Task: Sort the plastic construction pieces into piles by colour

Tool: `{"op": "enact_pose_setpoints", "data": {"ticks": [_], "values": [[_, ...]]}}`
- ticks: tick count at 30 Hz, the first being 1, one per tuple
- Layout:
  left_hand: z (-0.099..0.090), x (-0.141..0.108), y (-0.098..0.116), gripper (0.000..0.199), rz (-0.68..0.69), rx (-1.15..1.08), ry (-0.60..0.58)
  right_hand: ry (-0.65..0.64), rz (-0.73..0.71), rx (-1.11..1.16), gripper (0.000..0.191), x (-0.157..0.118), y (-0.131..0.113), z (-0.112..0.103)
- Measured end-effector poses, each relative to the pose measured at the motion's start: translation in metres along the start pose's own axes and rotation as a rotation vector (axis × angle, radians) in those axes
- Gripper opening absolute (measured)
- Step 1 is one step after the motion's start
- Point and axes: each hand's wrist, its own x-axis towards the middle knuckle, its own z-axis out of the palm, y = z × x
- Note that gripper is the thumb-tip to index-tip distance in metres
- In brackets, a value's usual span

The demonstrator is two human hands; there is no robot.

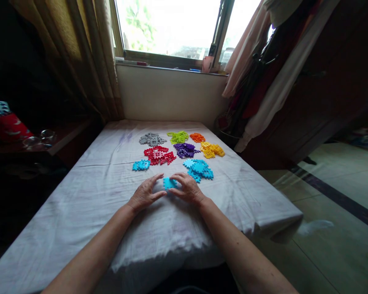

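Purple tiles (185,149) at the dial's centre, lime-green tiles (180,137) at eleven o'clock, orange tiles (197,138) past one, yellow tiles (212,150) at three, sky-blue tiles (200,167) at five, blue piece (168,183) at seven, blue tiles (141,165) at eight, red tiles (157,152) at nine, grey tiles (152,139) at ten, whitish tablecloth (95,196) beneath

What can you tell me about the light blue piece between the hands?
The light blue piece looks like flat, squarish plastic with notched edges. It appears level, on or just above the white cloth. The right hand overlaps its right side, grip unclear. The left hand curves open beside its left edge.
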Motion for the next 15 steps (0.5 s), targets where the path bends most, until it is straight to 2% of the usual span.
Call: {"op": "enact_pose_setpoints", "data": {"ticks": [3,6,8,10,15], "values": [[-0.011,0.003,-0.014,0.065,-0.003,0.158,0.081,0.238,0.222,-0.110,0.036,0.003,0.024,-0.020],[-0.029,0.011,-0.033,0.058,-0.122,0.349,0.188,0.425,0.545,-0.273,0.043,0.000,0.055,-0.044],[-0.042,0.019,-0.042,0.057,-0.234,0.458,0.208,0.446,0.706,-0.352,0.046,-0.007,0.071,-0.054],[-0.052,0.028,-0.049,0.059,-0.312,0.540,0.164,0.415,0.797,-0.390,0.046,-0.014,0.080,-0.057],[-0.063,0.050,-0.054,0.066,-0.360,0.650,-0.023,0.351,0.823,-0.401,0.044,-0.025,0.084,-0.049]]}}
